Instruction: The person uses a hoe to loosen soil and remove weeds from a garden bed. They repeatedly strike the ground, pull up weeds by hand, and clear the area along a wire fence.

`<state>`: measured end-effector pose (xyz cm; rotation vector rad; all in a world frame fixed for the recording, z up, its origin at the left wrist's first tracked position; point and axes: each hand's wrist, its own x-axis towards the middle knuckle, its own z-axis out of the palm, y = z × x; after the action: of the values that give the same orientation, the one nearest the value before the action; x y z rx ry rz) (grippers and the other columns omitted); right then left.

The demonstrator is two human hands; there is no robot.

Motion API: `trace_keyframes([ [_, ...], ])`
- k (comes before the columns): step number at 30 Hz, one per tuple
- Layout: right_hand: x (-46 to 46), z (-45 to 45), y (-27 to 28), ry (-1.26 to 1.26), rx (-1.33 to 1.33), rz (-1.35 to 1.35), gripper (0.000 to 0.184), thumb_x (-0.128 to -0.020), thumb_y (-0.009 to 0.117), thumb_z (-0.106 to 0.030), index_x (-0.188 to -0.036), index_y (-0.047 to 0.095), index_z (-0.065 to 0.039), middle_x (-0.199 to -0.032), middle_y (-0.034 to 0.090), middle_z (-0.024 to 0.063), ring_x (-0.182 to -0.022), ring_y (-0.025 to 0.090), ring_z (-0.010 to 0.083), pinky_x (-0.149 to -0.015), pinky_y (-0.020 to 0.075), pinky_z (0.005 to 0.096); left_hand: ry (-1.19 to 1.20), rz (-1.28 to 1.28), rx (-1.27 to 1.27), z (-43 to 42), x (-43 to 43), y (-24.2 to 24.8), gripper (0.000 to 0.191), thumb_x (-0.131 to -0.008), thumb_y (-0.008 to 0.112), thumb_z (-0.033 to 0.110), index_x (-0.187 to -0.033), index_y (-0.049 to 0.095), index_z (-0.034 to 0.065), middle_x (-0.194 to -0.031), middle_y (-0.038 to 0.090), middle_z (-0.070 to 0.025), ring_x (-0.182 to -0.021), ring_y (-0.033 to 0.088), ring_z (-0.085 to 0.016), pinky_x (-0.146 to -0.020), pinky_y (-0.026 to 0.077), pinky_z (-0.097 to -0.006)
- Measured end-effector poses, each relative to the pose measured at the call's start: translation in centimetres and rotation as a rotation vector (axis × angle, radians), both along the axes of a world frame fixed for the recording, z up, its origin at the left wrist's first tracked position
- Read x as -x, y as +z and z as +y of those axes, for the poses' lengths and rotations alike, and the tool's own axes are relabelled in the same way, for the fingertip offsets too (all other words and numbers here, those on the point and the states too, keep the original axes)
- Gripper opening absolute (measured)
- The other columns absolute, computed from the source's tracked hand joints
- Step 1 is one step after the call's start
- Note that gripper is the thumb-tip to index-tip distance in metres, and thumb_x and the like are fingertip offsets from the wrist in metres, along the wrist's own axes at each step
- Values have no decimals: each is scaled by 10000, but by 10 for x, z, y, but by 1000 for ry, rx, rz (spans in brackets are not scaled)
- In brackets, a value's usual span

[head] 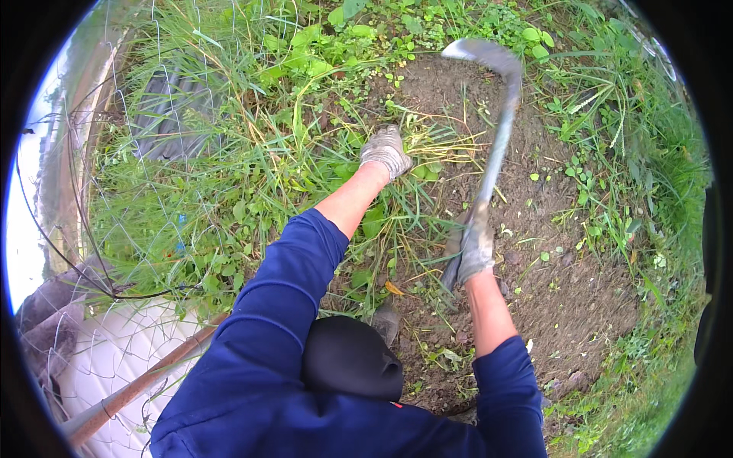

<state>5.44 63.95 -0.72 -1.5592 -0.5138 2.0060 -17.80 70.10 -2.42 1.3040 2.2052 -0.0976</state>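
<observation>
My left hand [387,151], in a soiled light-coloured work glove, is closed around a bunch of weeds [444,143] whose pale stems stick out to its right. More grass and leafy weeds surround it. In my right hand [477,246], also gloved, is the handle of a sickle [499,137]. Its long shank points away from me, and the hooked blade [478,51] bends left at the far end, blurred. The sickle is to the right of the bunch, over bare soil. My fingers partly hide its handle.
Bare brown soil [561,303] with scattered cuttings spreads on the right, bordered by grass [676,143]. A wire mesh fence [117,212] with a rusty pipe [143,383] runs along the left. Dark corrugated sheeting [172,114] lies in the grass. My dark-clad knee [349,358] is below my arms.
</observation>
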Motion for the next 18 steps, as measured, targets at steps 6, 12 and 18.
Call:
trace_keyframes([
  [6, 3, -34, -12, 164, -187, -500, 582, -848, 446, -667, -744, 483, -95, -545, 459, 27, -402, 426, 139, -386, 383, 296, 0, -24, 99, 3, -2, 7, 570, -720, 695, 325, -1174, 532, 20, -1185, 592, -188, -1089, 585, -311, -922, 471, -388],
  [12, -56, -80, -7, 202, 90, -281, 592, -786, 505, -719, -683, 451, -139, -458, 395, -2, -332, 385, 135, -317, 305, 276, 13, 1, 32, -1, -2, 7, 485, -740, 664, 308, -1128, 571, 32, -1128, 622, -187, -1049, 608, -308, -898, 480, -392],
  [18, 16, -20, 12, -51, -129, 27, 565, -849, 424, -686, -756, 445, -130, -523, 431, -7, -355, 384, 119, -308, 342, 274, 16, -44, 66, -2, 4, 4, 490, -728, 666, 325, -1122, 580, 45, -1129, 627, -170, -1043, 610, -312, -893, 482, -391],
])
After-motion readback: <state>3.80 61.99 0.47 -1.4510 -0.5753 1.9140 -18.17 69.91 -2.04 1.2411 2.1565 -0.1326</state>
